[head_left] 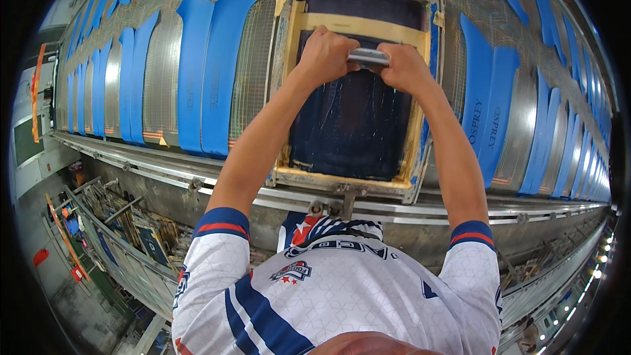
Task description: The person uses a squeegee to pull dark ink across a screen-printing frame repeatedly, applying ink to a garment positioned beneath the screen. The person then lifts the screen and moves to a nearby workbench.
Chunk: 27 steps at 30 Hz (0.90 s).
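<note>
A wooden-framed printing screen [284,79] with dark mesh lies on the long table in front of me. Both my hands grip a squeegee with a metal handle [368,58] held across the upper part of the mesh. My left hand [327,54] closes around its left end and my right hand [402,67] around its right end. Yellow tape [368,26] borders the mesh just beyond the hands. The squeegee's blade is hidden by my hands.
Long blue fabric strips [210,72] lie in rows on the grey table to the left and right [483,92] of the screen. A metal rail [460,209] runs along the table's near edge. Below left stand racks with stored frames [131,223].
</note>
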Available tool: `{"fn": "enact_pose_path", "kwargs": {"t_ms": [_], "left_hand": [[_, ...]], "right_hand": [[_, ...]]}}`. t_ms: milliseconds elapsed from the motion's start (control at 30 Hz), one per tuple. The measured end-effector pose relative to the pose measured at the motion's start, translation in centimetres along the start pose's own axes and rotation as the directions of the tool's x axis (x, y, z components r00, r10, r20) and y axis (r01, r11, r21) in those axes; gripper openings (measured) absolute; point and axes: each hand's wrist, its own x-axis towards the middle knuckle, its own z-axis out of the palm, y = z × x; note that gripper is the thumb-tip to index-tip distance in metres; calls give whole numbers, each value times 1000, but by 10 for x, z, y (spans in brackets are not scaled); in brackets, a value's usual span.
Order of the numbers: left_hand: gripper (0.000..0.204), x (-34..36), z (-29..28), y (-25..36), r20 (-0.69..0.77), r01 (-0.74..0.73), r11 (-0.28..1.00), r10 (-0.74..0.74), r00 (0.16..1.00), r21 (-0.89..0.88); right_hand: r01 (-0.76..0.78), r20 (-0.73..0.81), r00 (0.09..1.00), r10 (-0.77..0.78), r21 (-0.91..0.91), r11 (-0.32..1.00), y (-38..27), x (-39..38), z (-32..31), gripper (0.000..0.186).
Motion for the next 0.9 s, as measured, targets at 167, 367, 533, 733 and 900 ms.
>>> {"fn": "enact_pose_path", "kwargs": {"t_ms": [167,367,533,733,900], "left_hand": [[20,-107,4,60,-46,-51,998,49,998,-41],[30,-155,8,92,-105,-23,1000,24,994,11],[40,-156,-3,96,-28,57,998,-57,998,11],[22,-159,6,94,25,41,995,-43,999,93],[18,-177,-22,84,-90,56,995,-63,994,-77]], "right_hand": [[188,-64,980,-190,-39,981,-27,-105,54,15],[34,56,997,-47,221,975,-48,-158,35,51],[-430,-728,600,333,58,901,56,-127,14,37],[-441,-567,613,550,332,834,124,-123,42,42],[-405,-474,600,644,515,756,58,-120,-9,32]]}}
